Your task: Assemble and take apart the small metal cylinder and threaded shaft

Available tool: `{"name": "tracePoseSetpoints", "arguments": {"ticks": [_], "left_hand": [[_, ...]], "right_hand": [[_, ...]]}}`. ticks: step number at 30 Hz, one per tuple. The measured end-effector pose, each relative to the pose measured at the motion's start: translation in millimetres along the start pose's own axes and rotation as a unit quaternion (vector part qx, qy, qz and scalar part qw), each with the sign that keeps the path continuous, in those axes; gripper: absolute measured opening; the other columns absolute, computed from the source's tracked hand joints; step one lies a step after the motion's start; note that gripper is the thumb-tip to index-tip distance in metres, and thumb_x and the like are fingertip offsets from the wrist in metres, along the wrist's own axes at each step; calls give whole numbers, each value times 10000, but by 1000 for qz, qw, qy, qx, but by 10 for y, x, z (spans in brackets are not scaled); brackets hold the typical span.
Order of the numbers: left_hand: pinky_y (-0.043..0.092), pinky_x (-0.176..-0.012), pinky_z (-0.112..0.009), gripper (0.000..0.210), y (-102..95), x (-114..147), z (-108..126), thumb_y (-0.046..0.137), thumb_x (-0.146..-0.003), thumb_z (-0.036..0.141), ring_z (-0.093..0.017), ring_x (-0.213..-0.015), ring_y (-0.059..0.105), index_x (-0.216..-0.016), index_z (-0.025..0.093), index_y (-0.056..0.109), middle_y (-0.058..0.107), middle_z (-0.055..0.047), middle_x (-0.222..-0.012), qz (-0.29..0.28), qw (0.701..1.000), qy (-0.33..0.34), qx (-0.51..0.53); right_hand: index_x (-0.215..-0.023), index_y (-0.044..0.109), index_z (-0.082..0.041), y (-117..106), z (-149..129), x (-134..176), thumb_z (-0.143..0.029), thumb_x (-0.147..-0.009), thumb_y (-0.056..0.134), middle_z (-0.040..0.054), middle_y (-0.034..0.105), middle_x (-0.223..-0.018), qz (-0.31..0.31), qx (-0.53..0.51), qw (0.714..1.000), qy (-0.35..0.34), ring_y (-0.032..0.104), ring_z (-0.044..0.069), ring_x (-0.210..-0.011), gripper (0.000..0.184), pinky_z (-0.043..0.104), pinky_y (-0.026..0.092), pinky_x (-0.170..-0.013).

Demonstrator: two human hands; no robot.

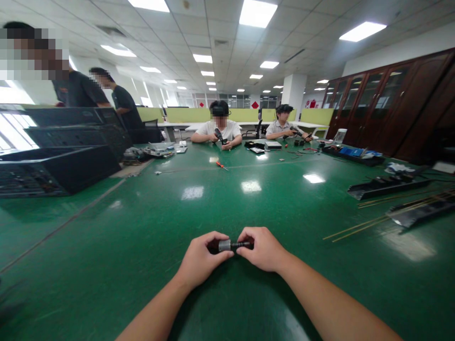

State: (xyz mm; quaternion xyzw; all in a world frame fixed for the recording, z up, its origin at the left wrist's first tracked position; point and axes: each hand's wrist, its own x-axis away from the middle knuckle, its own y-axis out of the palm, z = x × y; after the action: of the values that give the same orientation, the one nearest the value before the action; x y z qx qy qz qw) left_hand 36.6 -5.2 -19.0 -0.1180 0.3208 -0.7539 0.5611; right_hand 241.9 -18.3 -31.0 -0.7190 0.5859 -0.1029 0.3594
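Note:
Low in the middle of the view, a dark cylindrical metal part (pixel 225 245) with a wide silver collar lies level between my two hands, just above or on the green table (pixel 170 289). My left hand (pixel 197 257) pinches its collared end between thumb and fingers. Around the narrower, ridged black end curl the thumb and fingers of my right hand (pixel 263 248). My fingertips cover both ends of the part, so its exact kind is unclear.
An orange-handled screwdriver (pixel 221 165) lies further up the table. Black computer cases (pixel 53 170) are stacked at the left. Thin brass-coloured rods (pixel 362 227) and dark metal channels (pixel 387 185) lie at the right. Two people (pixel 224 128) work across the table; two others stand at the left.

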Motion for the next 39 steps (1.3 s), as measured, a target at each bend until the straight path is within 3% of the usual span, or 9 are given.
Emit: {"name": "tracePoseSetpoints", "arguments": {"ticks": [39], "left_hand": [[511, -764, -326, 301, 19, -15, -84, 771, -692, 330, -223, -813, 673, -945, 184, 699, 729, -35, -864, 6, 999, -9, 39]], "right_hand": [[-821, 692, -198, -30, 26, -2, -276, -792, 661, -7, 670, -699, 5, 9, 1000, -1, 577, 125, -620, 89, 224, 382, -577]]}}
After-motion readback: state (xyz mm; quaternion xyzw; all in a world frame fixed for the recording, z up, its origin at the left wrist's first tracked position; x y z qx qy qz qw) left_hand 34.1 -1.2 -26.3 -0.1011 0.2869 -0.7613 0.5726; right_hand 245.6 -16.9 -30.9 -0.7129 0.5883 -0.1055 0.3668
